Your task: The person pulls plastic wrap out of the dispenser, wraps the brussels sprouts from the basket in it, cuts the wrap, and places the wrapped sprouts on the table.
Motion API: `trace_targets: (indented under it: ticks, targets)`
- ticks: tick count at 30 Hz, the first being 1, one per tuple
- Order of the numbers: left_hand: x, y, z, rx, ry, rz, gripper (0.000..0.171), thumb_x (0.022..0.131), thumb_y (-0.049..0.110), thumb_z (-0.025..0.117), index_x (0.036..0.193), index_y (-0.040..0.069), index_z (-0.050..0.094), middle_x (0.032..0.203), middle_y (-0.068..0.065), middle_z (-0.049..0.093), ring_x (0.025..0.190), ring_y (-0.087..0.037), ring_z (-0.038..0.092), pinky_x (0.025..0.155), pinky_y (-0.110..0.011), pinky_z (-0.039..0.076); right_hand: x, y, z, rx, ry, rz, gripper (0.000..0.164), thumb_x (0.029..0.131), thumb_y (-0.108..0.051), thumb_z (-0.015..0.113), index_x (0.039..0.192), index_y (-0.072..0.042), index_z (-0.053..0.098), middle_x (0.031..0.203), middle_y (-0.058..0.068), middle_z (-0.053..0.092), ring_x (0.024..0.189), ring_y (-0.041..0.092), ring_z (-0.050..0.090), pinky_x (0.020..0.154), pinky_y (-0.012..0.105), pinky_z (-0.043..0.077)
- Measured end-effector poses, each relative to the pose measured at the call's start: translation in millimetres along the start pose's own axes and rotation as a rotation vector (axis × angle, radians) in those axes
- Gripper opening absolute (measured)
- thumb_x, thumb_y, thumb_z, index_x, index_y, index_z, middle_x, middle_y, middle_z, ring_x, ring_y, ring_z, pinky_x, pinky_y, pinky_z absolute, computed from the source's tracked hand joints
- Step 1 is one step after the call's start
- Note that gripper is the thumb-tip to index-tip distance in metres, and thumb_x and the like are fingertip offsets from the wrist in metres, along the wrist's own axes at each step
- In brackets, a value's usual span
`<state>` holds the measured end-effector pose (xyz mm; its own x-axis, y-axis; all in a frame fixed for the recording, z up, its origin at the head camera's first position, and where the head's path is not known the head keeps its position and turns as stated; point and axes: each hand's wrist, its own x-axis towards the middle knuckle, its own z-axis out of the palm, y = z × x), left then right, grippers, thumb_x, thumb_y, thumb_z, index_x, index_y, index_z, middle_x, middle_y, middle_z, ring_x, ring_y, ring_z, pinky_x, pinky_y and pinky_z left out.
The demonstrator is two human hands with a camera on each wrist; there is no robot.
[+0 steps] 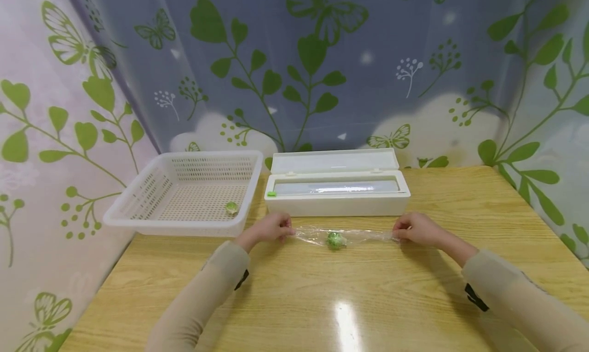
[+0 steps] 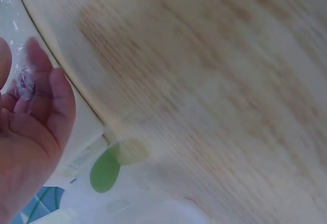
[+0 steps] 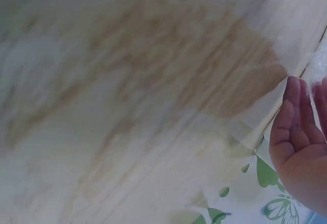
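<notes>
Left hand (image 1: 274,227) and right hand (image 1: 417,229) pinch clear wrap (image 1: 313,235)

Each hand grips one end; the little green ball (image 1: 335,241) sits in the middle of the wrap, between the hands, in front of the white box (image 1: 337,207); the wrap looks thin, so a hard tug could rip it; if one hand lets go, that end could come loose, and the ball could roll across the table (image 1: 299,295); another green ball (image 1: 231,208) lies in the white basket (image 1: 184,223).
</notes>
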<state>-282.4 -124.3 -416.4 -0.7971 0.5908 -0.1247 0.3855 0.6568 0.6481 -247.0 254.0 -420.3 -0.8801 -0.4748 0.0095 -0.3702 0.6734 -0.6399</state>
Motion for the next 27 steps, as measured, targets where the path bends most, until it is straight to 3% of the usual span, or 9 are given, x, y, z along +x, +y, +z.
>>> trace_targets:
  ticks: [7, 12, 19, 27]
  targets:
    - [-0.8, 3.6, -1.5, 0.114, 0.035, 0.002, 0.02, 0.08, 0.02, 0.066, 0.084, 0.002, 0.057, 0.077, -0.002, 0.057, 0.072, -0.014, 0.053, 0.065, -0.027, 0.045, 2.2, -1.6, -4.1, -0.071, 0.035, 0.014, 0.023, 0.082, -0.014, 0.061, 0.092, 0.006, 0.063, 0.084, 0.01, 0.064, 0.077, 0.022, 0.058, 0.065, 0.035, 0.047]
    - [-0.8, 13.6, -1.5, 0.132, 0.07, 0.018, 0.022, 0.079, 0.021, 0.067, 0.087, 0.002, 0.058, 0.08, -0.002, 0.058, 0.076, -0.015, 0.054, 0.07, -0.029, 0.045, 7.4, -4.0, -5.0, -0.065, 0.047, -0.007, 0.027, 0.081, -0.018, 0.063, 0.094, 0.006, 0.063, 0.086, 0.011, 0.065, 0.081, 0.025, 0.059, 0.068, 0.036, 0.048]
    - [3.8, 34.6, 1.5, 0.151, 0.065, 0.051, 0.029, 0.078, 0.027, 0.068, 0.092, 0.004, 0.059, 0.089, -0.003, 0.06, 0.086, -0.017, 0.056, 0.078, -0.03, 0.045, 19.6, -17.8, 0.8, -0.008, -0.025, -0.095, 0.034, 0.081, -0.021, 0.064, 0.1, 0.007, 0.061, 0.095, 0.016, 0.063, 0.088, 0.029, 0.059, 0.075, 0.04, 0.048]
    - [9.9, 35.8, 7.9, 0.239, 0.071, 0.064, 0.027, 0.075, 0.024, 0.071, 0.091, 0.005, 0.061, 0.092, -0.005, 0.062, 0.089, -0.019, 0.056, 0.08, -0.031, 0.044, 43.0, -38.6, 22.4, -0.009, -0.093, -0.145, 0.036, 0.08, -0.018, 0.065, 0.105, 0.008, 0.058, 0.102, 0.017, 0.061, 0.095, 0.03, 0.057, 0.083, 0.044, 0.043]
